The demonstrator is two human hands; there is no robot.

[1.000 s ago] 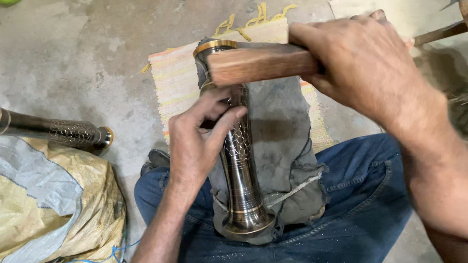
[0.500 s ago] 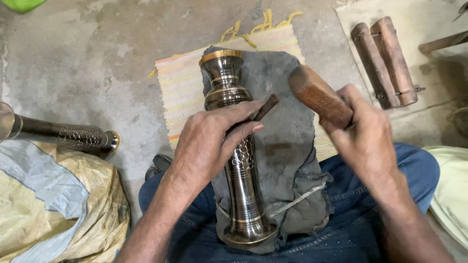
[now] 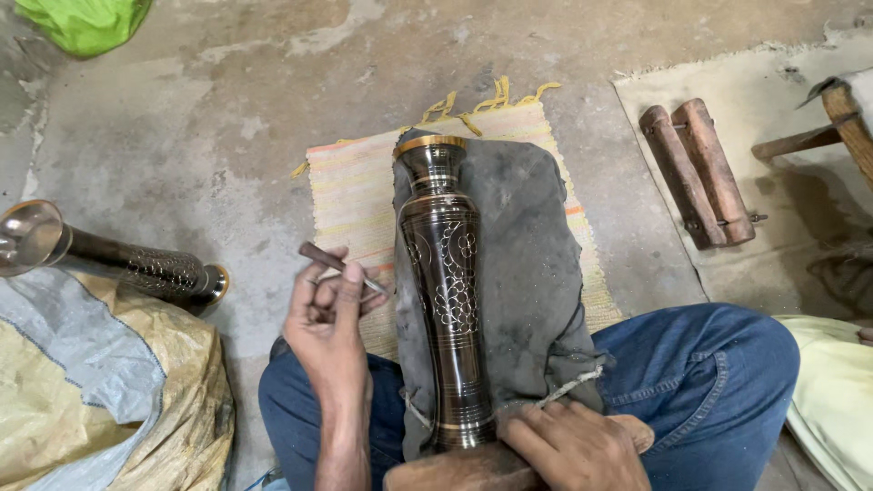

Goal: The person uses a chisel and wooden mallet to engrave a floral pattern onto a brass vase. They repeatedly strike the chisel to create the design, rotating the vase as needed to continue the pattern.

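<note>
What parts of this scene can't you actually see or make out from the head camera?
- Base of the dark engraved vase: covered by the right hand and the wooden mallet, which the bottom edge cuts off.
- Tip of the thin metal tool in the left hand: too small to make out.
- Second vase: its mouth is cropped by the left edge.
- Wooden piece at the upper right: cut off by the right edge.

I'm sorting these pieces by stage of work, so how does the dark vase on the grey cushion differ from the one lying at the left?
The vase on the cushion lies lengthwise on the grey cushion over the person's lap; the left vase lies crosswise, on the concrete floor against a sack. The first shows large flower outlines; the second a finer band of pattern. Both are dark, tall metal with brassy rims.
</note>
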